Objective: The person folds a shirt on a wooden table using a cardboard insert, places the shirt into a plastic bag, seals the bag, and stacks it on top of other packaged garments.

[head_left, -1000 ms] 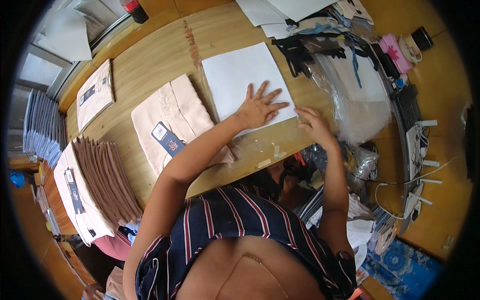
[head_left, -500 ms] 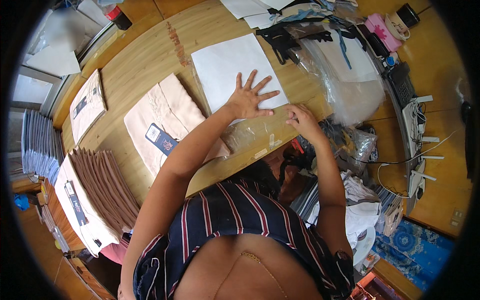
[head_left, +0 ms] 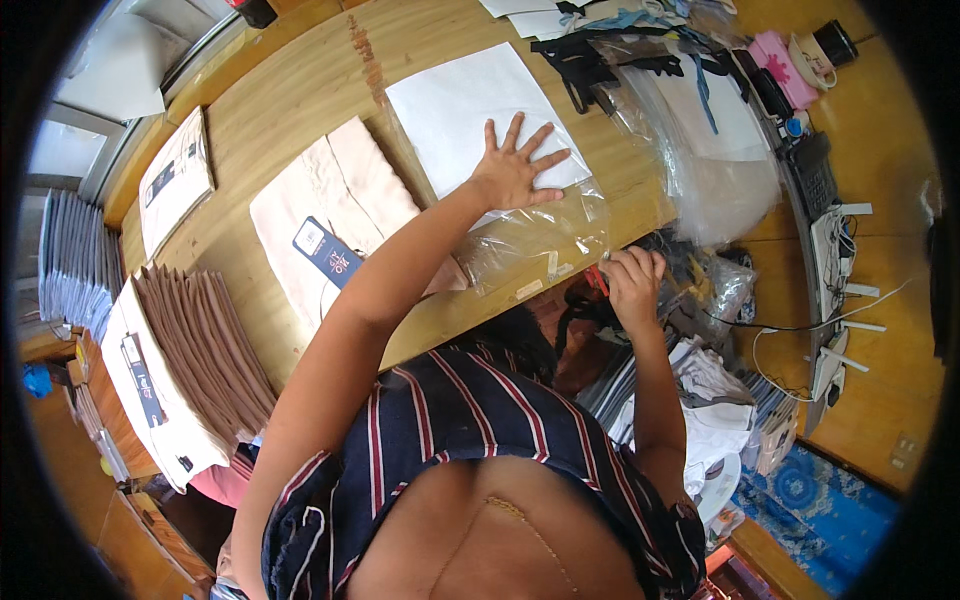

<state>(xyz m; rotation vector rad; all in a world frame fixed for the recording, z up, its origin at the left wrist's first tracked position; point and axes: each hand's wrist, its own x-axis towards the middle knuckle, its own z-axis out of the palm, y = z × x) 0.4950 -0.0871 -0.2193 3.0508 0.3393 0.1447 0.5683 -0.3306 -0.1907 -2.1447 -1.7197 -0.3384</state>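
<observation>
My left hand point(head_left: 520, 175) lies flat with spread fingers on a white sheet point(head_left: 455, 105) on the table. A see-through plastic bag point(head_left: 545, 230) shows past the sheet's near edge; whether the sheet lies in or on it I cannot tell. Just off the table's near edge, my right hand point(head_left: 633, 285) is closed with curled fingers; what it holds, if anything, is hidden. Left of the sheet, partly behind my left forearm, rests a folded pale pink garment point(head_left: 350, 180) with a dark blue hang tag point(head_left: 328, 252).
Folded pinkish garments point(head_left: 205, 345) are stacked at the table's left, near another folded garment point(head_left: 178, 185). Plastic bags point(head_left: 700, 160) and black straps point(head_left: 575, 70) lie on the right. A telephone point(head_left: 812, 165) stands farther right. Clothes point(head_left: 705, 385) are piled below the table edge.
My right hand has moved off the table edge, toward me and slightly right, its fingers curling more. My left hand stays spread on the sheet. More plastic shows near the sheet's edge.
</observation>
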